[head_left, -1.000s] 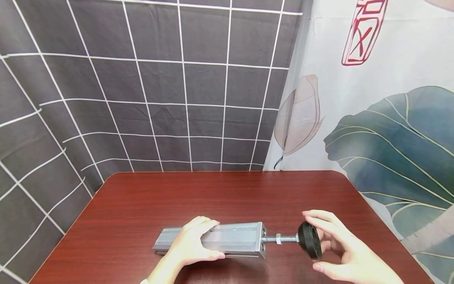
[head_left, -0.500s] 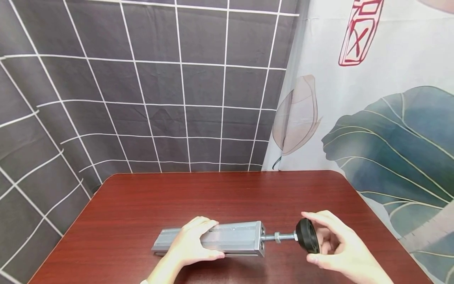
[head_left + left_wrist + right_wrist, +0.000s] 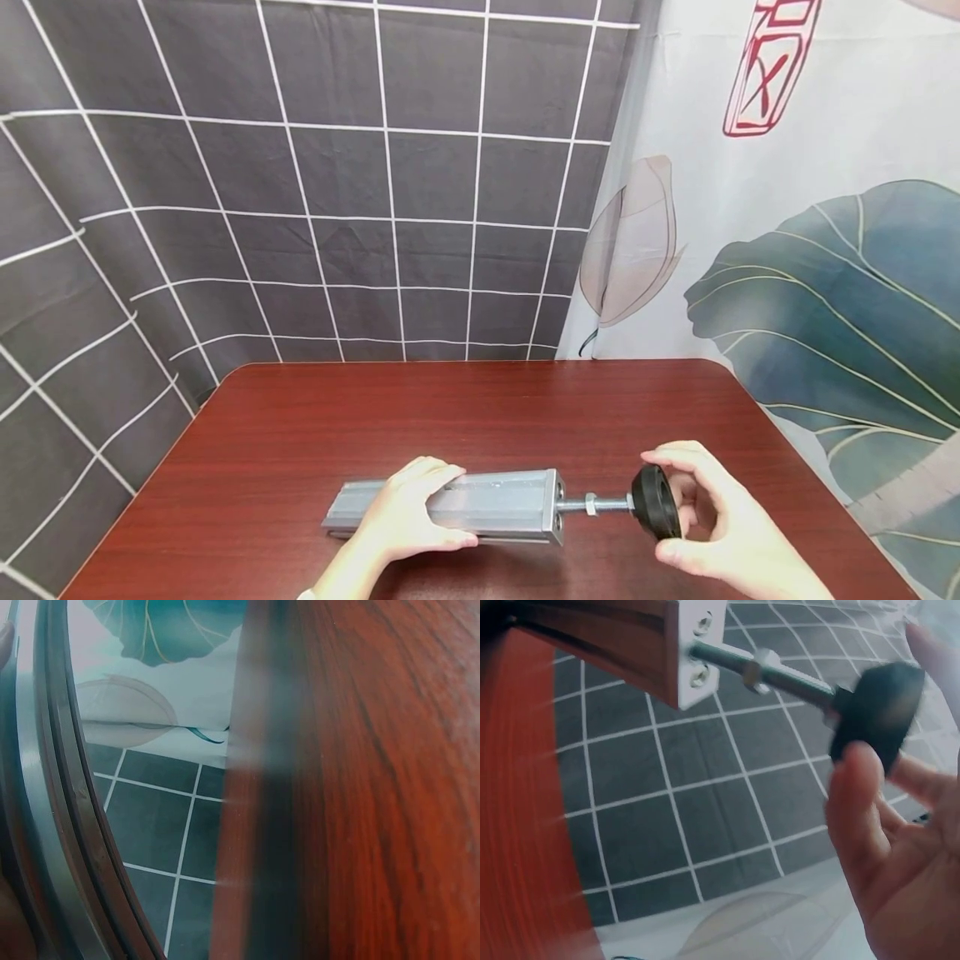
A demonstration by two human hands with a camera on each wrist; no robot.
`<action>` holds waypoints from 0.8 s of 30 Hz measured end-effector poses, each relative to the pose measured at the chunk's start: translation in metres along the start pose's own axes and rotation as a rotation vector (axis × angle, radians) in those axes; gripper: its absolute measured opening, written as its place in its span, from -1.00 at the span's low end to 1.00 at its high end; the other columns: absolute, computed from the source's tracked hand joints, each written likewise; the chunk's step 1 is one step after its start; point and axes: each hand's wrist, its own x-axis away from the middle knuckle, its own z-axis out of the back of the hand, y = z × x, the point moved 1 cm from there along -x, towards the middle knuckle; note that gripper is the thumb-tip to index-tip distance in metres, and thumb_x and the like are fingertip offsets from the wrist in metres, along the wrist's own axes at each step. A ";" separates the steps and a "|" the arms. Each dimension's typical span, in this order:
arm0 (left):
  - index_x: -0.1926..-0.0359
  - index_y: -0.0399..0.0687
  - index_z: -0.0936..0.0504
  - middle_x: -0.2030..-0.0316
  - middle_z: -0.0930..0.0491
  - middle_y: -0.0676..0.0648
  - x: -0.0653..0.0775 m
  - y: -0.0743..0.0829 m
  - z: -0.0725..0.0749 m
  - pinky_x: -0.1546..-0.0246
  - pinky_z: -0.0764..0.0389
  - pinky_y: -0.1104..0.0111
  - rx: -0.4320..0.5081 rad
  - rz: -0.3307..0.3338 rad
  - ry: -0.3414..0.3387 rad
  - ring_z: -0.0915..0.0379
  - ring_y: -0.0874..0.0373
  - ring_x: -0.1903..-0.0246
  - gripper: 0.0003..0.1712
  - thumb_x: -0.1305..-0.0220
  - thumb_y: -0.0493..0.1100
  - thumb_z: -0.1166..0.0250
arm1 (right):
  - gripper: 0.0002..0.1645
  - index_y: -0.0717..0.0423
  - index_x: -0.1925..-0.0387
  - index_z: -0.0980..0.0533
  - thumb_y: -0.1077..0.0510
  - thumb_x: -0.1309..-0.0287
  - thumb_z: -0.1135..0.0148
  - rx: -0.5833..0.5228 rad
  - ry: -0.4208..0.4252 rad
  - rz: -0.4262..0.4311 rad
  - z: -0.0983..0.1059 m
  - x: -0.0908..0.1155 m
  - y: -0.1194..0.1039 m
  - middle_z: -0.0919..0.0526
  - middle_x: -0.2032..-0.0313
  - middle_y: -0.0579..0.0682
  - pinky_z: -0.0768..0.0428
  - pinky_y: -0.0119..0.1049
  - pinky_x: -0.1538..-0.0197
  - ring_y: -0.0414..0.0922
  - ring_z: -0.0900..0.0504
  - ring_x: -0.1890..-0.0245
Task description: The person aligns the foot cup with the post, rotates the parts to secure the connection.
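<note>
My left hand [image 3: 416,512] grips an aluminium profile [image 3: 498,504] from above, thumb along its near side and fingers over its far side. The profile lies lengthwise across the near part of the table; its grooved side [image 3: 82,802] fills the left of the left wrist view. From its right end plate [image 3: 697,649] a threaded rod [image 3: 799,682] sticks out, carrying a hex nut [image 3: 591,504]. A black round levelling foot [image 3: 655,502] sits at the rod's tip, its hollow underside facing right. My right hand [image 3: 723,521] holds this foot by the rim between thumb and fingers.
The reddish-brown wooden table [image 3: 375,417] extends to both sides and behind the profile. Behind it hangs a dark grey cloth [image 3: 337,250] with a white grid, and a pale curtain [image 3: 697,125] with leaf prints is at the right.
My right hand's thumb and fingers have shifted around the foot's rim, and the foot's tilt has changed slightly. My left hand and the profile stay in place.
</note>
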 end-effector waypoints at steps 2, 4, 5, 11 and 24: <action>0.07 0.07 -0.63 0.23 -0.55 0.19 0.000 -0.001 0.000 0.18 -0.49 0.37 0.001 -0.006 0.007 -0.44 0.28 0.21 -0.27 0.31 0.30 -0.49 | 0.00 0.29 -0.28 -0.14 0.59 0.29 -0.34 -0.062 -0.081 0.058 0.003 0.000 0.000 -0.29 -0.07 -0.04 -0.51 -0.31 0.47 -0.16 -0.54 0.38; 0.07 0.06 -0.63 0.23 -0.56 0.19 0.000 -0.001 0.001 0.18 -0.49 0.37 0.009 -0.011 0.015 -0.44 0.28 0.21 -0.27 0.31 0.29 -0.50 | 0.05 0.38 -0.31 -0.07 0.62 0.28 -0.31 -0.097 -0.137 0.132 0.004 0.000 0.002 -0.20 -0.16 0.03 -0.50 -0.31 0.45 -0.17 -0.53 0.32; 0.07 0.06 -0.63 0.23 -0.56 0.19 0.000 -0.002 0.001 0.18 -0.49 0.37 0.013 -0.011 0.017 -0.44 0.28 0.21 -0.27 0.31 0.28 -0.50 | 0.05 0.42 -0.31 -0.04 0.64 0.28 -0.29 -0.103 -0.157 0.168 0.004 0.000 0.002 -0.13 -0.20 0.07 -0.51 -0.32 0.42 -0.17 -0.53 0.28; 0.05 0.07 -0.63 0.22 -0.56 0.18 0.001 -0.002 0.003 0.17 -0.49 0.36 0.017 -0.013 0.007 -0.44 0.28 0.20 -0.27 0.30 0.28 -0.49 | -0.01 0.39 -0.32 -0.08 0.66 0.21 -0.24 -0.053 -0.173 0.168 0.005 0.001 -0.001 -0.14 -0.25 0.05 -0.58 -0.40 0.32 -0.19 -0.55 0.24; 0.06 0.07 -0.63 0.22 -0.56 0.19 0.003 -0.002 0.000 0.18 -0.49 0.38 0.011 -0.029 0.033 -0.44 0.29 0.21 -0.28 0.29 0.30 -0.49 | -0.02 0.25 -0.25 -0.29 0.49 0.34 -0.47 0.092 0.020 0.050 0.000 0.003 -0.006 -0.33 0.01 -0.17 -0.42 -0.42 0.66 -0.24 -0.47 0.61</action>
